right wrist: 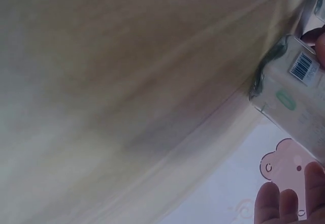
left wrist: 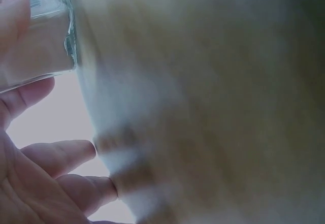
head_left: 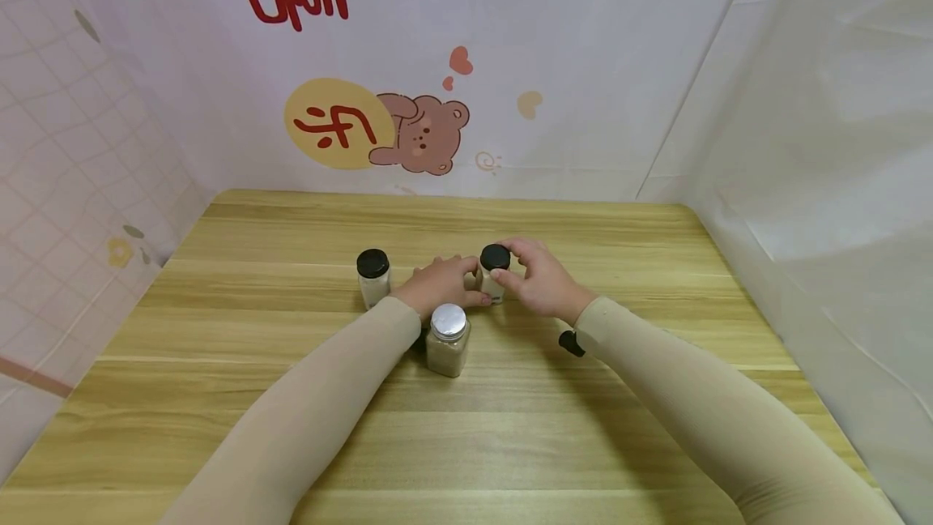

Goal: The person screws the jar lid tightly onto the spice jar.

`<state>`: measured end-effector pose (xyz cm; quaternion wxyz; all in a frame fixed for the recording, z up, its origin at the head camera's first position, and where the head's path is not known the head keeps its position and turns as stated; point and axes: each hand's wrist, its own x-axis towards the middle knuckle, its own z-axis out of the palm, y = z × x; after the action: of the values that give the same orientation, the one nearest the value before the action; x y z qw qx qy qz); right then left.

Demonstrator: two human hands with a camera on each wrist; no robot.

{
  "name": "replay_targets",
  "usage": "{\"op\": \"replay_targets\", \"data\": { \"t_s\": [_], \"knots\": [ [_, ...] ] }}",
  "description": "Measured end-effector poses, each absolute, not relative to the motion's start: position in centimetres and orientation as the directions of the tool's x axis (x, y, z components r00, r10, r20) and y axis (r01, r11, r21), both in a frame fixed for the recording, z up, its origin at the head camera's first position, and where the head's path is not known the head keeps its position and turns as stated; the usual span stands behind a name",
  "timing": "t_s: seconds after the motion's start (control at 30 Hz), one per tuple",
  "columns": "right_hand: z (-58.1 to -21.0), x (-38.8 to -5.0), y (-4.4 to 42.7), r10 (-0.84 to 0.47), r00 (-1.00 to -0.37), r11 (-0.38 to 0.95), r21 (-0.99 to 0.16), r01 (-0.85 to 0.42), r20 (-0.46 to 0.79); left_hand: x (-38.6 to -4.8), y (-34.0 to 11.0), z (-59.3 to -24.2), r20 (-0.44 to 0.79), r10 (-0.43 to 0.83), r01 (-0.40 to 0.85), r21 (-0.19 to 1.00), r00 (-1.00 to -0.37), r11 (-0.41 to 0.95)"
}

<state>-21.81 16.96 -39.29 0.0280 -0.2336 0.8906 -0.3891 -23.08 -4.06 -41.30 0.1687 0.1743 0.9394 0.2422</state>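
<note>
A clear glass seasoning jar with a black lid [head_left: 496, 258] and pale contents stands between both hands in the head view. My left hand [head_left: 440, 283] pinches its lower side between thumb and forefinger, while the other fingers spread toward the tabletop. From the right, my right hand [head_left: 543, 282] grips the same jar near its lid. Pale powder shows through the jar's glass [left wrist: 43, 51] in the left wrist view. A barcode label and green mark appear on the jar [right wrist: 294, 99] in the right wrist view.
A black-lidded jar [head_left: 374, 282] stands left of my left hand. Nearer me is a silver-lidded jar [head_left: 448, 347], with something dark beside it, partly hidden by the left sleeve. Another black lid [head_left: 571, 343] pokes out beside the right sleeve. A white printed wall sheet [head_left: 583, 104] backs the wooden table [head_left: 510, 444].
</note>
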Motion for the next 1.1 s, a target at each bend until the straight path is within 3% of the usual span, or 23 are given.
{"op": "replay_targets", "data": {
  "t_s": [0.3,0.8,1.1],
  "knots": [
    [-39.6,-21.9,17.0,-0.45,-0.88,0.59,-0.689,-0.42,0.151,-23.2,-4.1,-41.5,-0.232,0.406,0.244,0.512,-0.884,0.823],
    [-39.3,-22.8,17.2,-0.484,-0.872,0.629,-0.665,-0.404,0.072,-23.2,-4.4,-41.6,-0.259,0.394,0.223,0.509,-0.882,0.832],
    [-39.7,-23.0,17.7,-0.49,-0.871,0.651,-0.651,-0.39,0.032,-23.0,-5.0,-41.4,-0.222,0.394,0.202,0.585,-0.892,0.786]
  ]
}}
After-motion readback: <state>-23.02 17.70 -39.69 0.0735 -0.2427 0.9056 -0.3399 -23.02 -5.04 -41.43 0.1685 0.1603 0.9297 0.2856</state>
